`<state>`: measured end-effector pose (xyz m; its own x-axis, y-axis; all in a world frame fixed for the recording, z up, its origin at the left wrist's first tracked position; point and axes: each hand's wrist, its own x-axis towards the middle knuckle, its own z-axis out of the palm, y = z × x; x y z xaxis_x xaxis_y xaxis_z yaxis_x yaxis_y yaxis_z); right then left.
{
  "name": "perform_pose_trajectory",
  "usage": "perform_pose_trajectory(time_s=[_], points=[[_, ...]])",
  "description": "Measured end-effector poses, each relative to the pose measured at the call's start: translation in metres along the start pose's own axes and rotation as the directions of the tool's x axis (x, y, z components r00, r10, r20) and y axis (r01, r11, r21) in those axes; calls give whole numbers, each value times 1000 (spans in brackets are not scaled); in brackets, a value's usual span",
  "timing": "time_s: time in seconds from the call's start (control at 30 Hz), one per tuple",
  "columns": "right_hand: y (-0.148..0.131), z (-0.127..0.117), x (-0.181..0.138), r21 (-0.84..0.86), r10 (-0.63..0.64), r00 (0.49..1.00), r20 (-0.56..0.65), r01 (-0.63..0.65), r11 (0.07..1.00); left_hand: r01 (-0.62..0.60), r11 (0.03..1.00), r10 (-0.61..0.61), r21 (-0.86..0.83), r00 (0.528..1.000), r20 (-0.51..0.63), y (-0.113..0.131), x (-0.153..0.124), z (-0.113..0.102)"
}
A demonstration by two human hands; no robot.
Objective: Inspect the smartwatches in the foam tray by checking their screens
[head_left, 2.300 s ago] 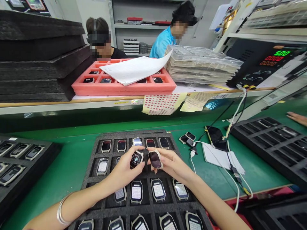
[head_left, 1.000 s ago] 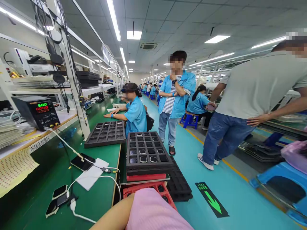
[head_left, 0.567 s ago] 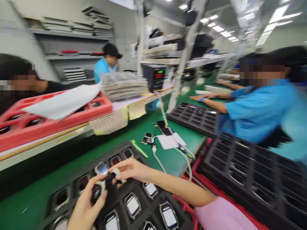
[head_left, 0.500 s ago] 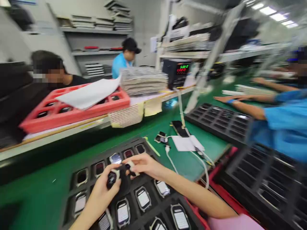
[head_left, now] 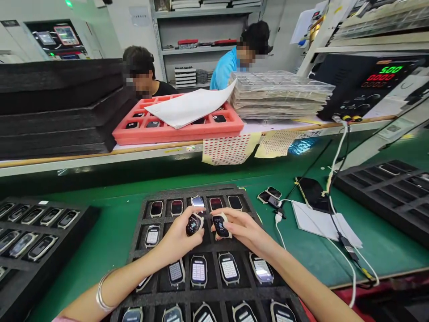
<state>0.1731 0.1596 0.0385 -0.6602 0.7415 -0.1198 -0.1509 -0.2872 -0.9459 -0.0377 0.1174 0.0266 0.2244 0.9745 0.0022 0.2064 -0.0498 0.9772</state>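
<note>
My left hand (head_left: 188,230) is closed around a smartwatch body (head_left: 194,224) whose dark screen is lit with a small graphic. To its right, my right hand (head_left: 239,229) grips a second smartwatch body (head_left: 221,225), also lit, between thumb and fingers. Both watches are held apart from each other, above a black foam tray (head_left: 138,243). Pockets of this tray hold several strapless watches, such as one with a white keypad-like screen (head_left: 199,270) and one with a dark reddish screen (head_left: 156,209). My forearms and hands cover part of the tray's middle.
Another black tray of watches (head_left: 50,241) lies at left, and a further tray (head_left: 378,188) at right. Beside the middle tray are cables (head_left: 335,241), white paper (head_left: 325,223) and a phone (head_left: 313,194). On the shelf stand a red foam tray (head_left: 177,134) and a power supply (head_left: 365,85). Two people sit behind.
My view has swung left and steadied, so the co-worker at right is out of sight. My hands, still holding the two watches, have moved farther apart, and both screens now face me.
</note>
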Motion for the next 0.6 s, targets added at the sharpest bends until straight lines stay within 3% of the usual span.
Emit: perform_pose_trajectory(time_s=[0.23,0.4,0.5,0.6], points=[[5,-2,2,-50,3,995,98,2,999,178,853,-152,-490,984,94,8,2,-2],[14,-4,2,-235,-66,997,28,71,970,269,760,-221,-591,963,154,19,-2,-5],[13,-2,0,-444,-163,987,-11,142,885,277,751,-243,-600,960,140,19,-2,-6],[8,-1,-1,-590,-219,973,-73,136,796,255,767,-232,-589,966,115,15,-1,-6]])
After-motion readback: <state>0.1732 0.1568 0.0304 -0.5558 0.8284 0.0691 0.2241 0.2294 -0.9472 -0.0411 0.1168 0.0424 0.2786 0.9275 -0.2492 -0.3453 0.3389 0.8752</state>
